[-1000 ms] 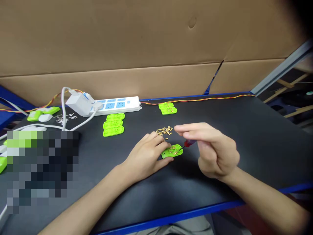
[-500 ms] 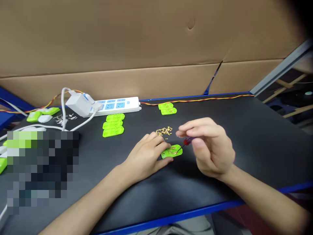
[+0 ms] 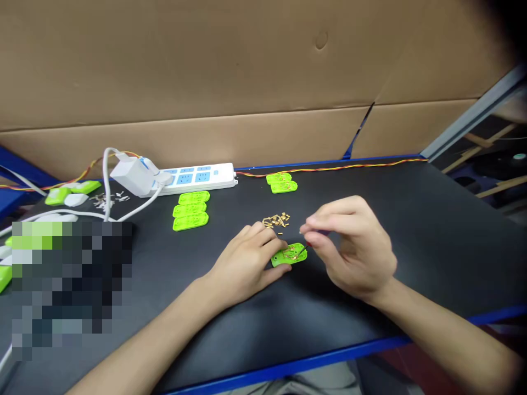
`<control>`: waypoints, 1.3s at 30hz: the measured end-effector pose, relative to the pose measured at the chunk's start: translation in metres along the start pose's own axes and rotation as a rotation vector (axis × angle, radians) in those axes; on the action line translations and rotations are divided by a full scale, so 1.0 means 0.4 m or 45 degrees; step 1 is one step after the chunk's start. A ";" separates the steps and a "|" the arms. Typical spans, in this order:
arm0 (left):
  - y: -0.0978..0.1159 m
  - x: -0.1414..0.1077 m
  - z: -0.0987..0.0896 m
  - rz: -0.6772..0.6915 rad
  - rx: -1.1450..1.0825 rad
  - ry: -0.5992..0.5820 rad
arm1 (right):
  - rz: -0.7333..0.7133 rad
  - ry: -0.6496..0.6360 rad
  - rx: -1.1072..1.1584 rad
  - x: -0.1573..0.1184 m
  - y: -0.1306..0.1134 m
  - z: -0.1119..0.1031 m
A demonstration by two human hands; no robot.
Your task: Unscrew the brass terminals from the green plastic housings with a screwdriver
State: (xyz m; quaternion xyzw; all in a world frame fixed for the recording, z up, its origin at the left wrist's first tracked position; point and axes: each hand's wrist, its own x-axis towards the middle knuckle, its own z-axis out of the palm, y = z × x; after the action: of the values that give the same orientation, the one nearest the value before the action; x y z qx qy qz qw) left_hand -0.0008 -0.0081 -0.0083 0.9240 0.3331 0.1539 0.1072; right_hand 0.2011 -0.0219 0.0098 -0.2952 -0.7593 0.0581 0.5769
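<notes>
Lying on the black table, a bright green plastic shell with small brass parts inside is gripped at its left end by my left hand, thumb on the near edge and fingers on top. My right hand pinches a screwdriver by its handle, mostly hidden by the fingers. The tilted shaft points down to the left, with its tip at the brass pieces in the shell. Just beyond the shell is a loose pile of small brass parts.
Three green shells lie left of centre, and more green shells rest farther back. A white power strip with plugs and cables stands at the back left. White bits lie left of it. A cardboard wall borders the back.
My right fingers and thumb have closed farther down around the screwdriver handle, covering most of it. My left hand and the green shell have stayed in place.
</notes>
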 end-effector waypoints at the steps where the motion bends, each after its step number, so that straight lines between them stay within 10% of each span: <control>1: 0.000 0.000 0.000 -0.001 -0.001 0.000 | 0.020 0.001 0.013 -0.002 -0.001 0.001; 39: -0.002 -0.002 0.003 0.013 0.026 0.022 | -0.032 -0.015 0.057 0.006 0.001 0.002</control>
State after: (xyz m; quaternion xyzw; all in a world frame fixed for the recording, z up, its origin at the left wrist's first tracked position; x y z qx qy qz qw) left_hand -0.0013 -0.0082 -0.0097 0.9254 0.3308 0.1592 0.0941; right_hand 0.2002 -0.0202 0.0112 -0.2721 -0.7649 0.0696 0.5796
